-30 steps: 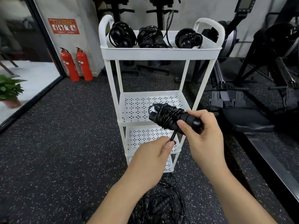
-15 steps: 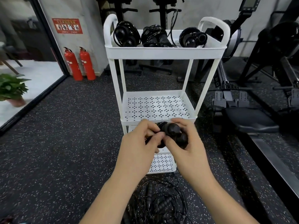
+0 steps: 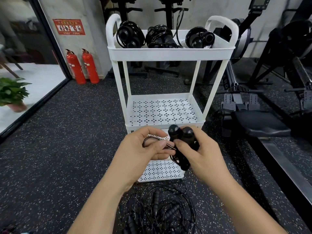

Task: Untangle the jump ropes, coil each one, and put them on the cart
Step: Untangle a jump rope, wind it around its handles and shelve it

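handles (image 3: 186, 135) of the light rope stand upright, clamped together in the curled right hand (image 3: 205, 156), while the left hand (image 3: 141, 149) pinches what looks like a loose loop of thin, springy cord (image 3: 167, 146) just before the cart (image 3: 162, 124), so grip by the handles, three coils (image 3: 160, 37) crowding the top shelf (image 3: 170, 54), tangle (image 3: 160, 208) underfoot.

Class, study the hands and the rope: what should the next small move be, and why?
Probably wind the loose loop in the left hand round the handles gripped by the right hand: this cord lies loose, unlike three coiled ropes on the cart.
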The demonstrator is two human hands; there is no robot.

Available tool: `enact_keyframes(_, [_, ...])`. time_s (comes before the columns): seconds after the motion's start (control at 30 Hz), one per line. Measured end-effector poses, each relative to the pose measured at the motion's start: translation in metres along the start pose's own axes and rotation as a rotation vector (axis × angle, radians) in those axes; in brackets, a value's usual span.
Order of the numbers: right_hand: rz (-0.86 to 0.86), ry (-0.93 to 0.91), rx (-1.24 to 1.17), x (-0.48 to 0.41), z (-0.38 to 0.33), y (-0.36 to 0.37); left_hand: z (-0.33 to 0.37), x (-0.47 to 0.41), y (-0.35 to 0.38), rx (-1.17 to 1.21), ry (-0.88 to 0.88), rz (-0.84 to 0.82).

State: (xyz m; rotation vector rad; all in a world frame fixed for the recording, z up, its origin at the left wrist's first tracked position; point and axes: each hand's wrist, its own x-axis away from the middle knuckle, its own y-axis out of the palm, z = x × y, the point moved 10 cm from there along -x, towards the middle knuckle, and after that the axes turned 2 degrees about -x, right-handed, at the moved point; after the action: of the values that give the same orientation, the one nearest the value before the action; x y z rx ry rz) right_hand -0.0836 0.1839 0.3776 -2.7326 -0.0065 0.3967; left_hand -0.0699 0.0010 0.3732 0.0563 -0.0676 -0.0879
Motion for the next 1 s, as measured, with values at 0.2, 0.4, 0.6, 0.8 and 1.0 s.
enact_keyframes(0.2, [-0.261,0.030,0.225,-0.001,0.006,0.012,0.012,-0.006,-0.024,-0.275,0.138,0.155])
enact_keyframes(0.4, [-0.513,0.007,0.250,0.012,-0.005,0.032,0.006,-0.008,-0.024,-0.273,0.170,0.132])
enact_keyframes(0.6, [-0.399,0.050,-0.061,0.010,-0.015,0.022,-0.018,-0.018,-0.021,-0.044,0.005,0.038])
enact_keyframes(0.8, [-0.293,0.125,-0.276,0.005,-0.003,0.019,-0.024,-0.021,-0.022,-0.010,0.010,0.070])
enact_keyframes(1.0, [-0.281,0.178,-0.389,0.005,0.009,0.023,-0.026,-0.022,-0.027,-0.126,0.015,0.119])
